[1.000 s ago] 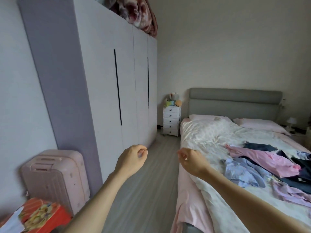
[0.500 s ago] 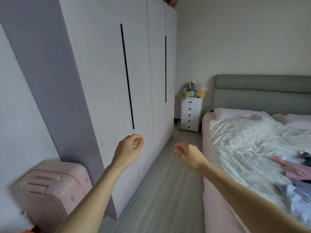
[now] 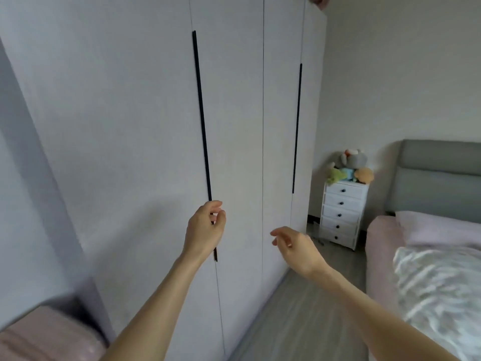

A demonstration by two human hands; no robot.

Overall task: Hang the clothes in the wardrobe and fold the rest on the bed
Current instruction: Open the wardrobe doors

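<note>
While the wardrobe (image 3: pixel 145 152) is closed on every door, the left hand (image 3: pixel 205 227) is at the lower part of the near handle (image 3: pixel 201 121), a long black strip that runs down the door edge. Its fingers are curled round that strip, thumb on one side and fingertips on the other, so I judge that it grips the handle, ready to pull. The right hand (image 3: pixel 296 247) hangs in the air a little to the right, near the next door panel but apart from it – its fingers are loosely bent and they hold nothing. A second handle (image 3: pixel 297 126) is farther along, untouched.

As for the task, it looks to be at the very beginning. No door is open, no garment is in either hand, and no hanger is visible. The bed (image 3: pixel 429 277) is at the right edge, with a pink sheet and a white crumpled cover; in this view no clothes can be seen on it, so where they lie I cannot tell. What is left, by my judgement, is nearly everything – to open the door, to bring the clothes, to hang some inside and to fold the others on the bed.

At the far end stands a small white drawer chest (image 3: pixel 342 212) with soft toys (image 3: pixel 350 165) on top, and a pink suitcase (image 3: pixel 46 334) is at the near left corner.
</note>
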